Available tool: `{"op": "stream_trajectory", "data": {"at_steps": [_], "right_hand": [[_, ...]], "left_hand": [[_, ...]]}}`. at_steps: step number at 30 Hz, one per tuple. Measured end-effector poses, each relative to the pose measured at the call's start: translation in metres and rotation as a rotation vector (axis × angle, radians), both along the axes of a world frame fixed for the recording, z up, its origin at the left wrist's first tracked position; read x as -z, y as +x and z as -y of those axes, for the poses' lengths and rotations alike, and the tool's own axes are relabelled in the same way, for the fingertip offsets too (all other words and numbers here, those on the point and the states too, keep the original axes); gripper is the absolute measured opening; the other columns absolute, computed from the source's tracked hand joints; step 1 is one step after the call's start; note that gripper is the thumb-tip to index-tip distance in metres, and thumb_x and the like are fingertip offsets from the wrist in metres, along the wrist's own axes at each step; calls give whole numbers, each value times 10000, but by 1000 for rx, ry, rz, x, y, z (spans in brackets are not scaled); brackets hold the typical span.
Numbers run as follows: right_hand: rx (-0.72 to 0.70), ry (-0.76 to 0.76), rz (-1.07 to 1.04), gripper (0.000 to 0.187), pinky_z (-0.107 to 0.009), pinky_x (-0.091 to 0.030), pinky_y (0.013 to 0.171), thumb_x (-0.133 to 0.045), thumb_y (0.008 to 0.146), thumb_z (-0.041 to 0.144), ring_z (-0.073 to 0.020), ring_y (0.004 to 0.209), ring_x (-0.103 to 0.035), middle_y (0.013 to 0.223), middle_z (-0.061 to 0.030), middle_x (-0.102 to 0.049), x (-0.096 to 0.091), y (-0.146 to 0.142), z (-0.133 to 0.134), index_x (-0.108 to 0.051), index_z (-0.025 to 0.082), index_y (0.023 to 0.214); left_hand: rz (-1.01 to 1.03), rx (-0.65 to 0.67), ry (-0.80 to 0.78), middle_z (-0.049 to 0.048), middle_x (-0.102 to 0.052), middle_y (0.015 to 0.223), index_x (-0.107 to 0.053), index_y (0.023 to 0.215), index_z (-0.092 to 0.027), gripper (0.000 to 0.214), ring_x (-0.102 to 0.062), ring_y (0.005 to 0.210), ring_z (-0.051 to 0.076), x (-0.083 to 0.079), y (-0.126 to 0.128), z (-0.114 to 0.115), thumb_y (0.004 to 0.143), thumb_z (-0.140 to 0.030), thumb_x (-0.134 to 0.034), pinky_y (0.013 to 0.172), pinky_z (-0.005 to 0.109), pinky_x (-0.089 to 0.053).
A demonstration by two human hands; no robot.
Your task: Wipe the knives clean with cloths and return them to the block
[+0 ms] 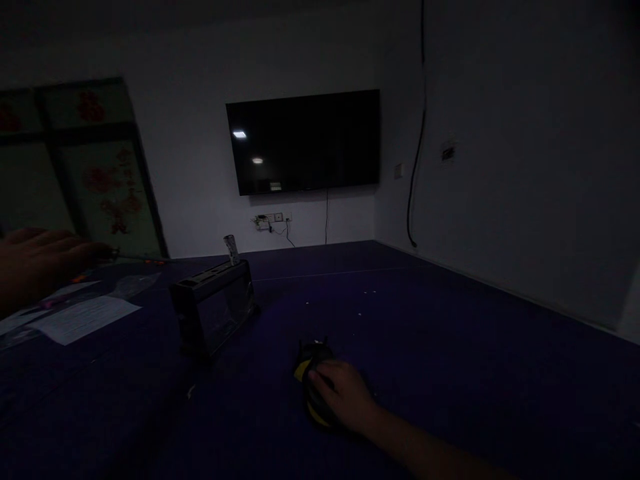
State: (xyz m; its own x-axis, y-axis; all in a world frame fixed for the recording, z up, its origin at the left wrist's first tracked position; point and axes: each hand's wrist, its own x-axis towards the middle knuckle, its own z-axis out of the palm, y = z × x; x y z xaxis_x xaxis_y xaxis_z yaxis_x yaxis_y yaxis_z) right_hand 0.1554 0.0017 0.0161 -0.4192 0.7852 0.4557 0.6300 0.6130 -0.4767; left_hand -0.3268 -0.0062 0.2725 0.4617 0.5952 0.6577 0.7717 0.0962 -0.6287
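Observation:
My right hand (pixel 345 393) is closed over a rounded black-and-yellow object (pixel 301 371) lying on the dark blue-purple tabletop (pixel 280 427). Two small dark prongs stick up at its far end; the dim light hides its exact kind. At the left edge, my left hand (pixel 45 257) is raised over some papers, fingers curled together. A thin dark rod-like thing (pixel 130 257) appears to extend to the right from its fingertips, too dim to name. Between the hands stands a dark box-shaped frame (pixel 210 287) with a see-through side, and a short patterned cylinder (pixel 231 249) rises from its top.
White printed sheets (pixel 85 319) and clear plastic wrapping (pixel 134 285) lie on the left. Small pale scraps (pixel 191 392) dot the tabletop. A wall-mounted television (pixel 305 143), sockets (pixel 278 217) and a hanging black cable (pixel 417 157) are beyond the table.

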Motion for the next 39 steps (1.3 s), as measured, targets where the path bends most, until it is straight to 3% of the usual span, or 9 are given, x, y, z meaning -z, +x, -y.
{"op": "stream_trajectory", "data": {"at_steps": [6, 12, 18, 23, 30, 35, 39], "right_hand": [[-14, 11, -13, 377, -232, -331, 586, -335, 922, 321, -128, 630, -563, 692, -28, -619, -2, 3, 1, -594, 171, 693], [-12, 2, -10, 377, -233, -334, 596, -335, 923, 324, -132, 657, -577, 718, -36, -630, -1, 4, 0, -602, 169, 706], [-4, -5, -13, 371, -236, -337, 599, -345, 919, 329, -135, 657, -577, 717, -33, -631, 1, 4, -2, -603, 169, 707], [0, -9, -20, 358, -235, -344, 601, -351, 917, 311, -135, 654, -576, 721, -38, -634, -2, 5, -1, -607, 165, 713], [-1, -4, -8, 361, -231, -337, 597, -353, 919, 301, -134, 660, -576, 718, -37, -630, -1, 4, -6, -608, 167, 701], [-3, -13, -1, 361, -228, -346, 610, -355, 920, 308, -133, 673, -578, 719, -38, -632, -1, 6, -9, -600, 167, 696], [-27, -25, -17, 347, -229, -363, 640, -353, 921, 305, -141, 714, -592, 757, -45, -652, 0, 8, -10, -611, 169, 735]], "left_hand": [[-78, 4, -37, 44, -633, 951, -628, 976, -231, 422, -544, 916, 236, -1, 21, -6, 756, -235, -268, 823, 393, -358], [-87, 61, -45, 47, -631, 909, -625, 959, -229, 385, -547, 911, 221, -7, 21, -13, 743, -241, -306, 844, 390, -357], [-194, 121, -29, 76, -616, 897, -625, 928, -171, 424, -535, 924, 211, -28, 33, -20, 752, -158, -240, 900, 412, -326], [-178, 227, -106, 64, -612, 981, -617, 950, -155, 402, -488, 1050, 163, -56, 57, -45, 774, -88, -262, 1023, 381, -226], [-249, 122, -275, 87, -616, 984, -590, 1009, -74, 402, -481, 1055, 137, -87, 103, -94, 703, 34, -353, 1056, 405, -187], [-215, 168, -290, 97, -628, 940, -604, 941, -48, 367, -499, 1015, 117, -86, 153, -107, 774, 57, -294, 1053, 382, -201], [-169, 224, -359, 64, -644, 842, -615, 872, -88, 332, -522, 939, 99, -77, 174, -123, 774, 59, -334, 1062, 345, -179]]}}
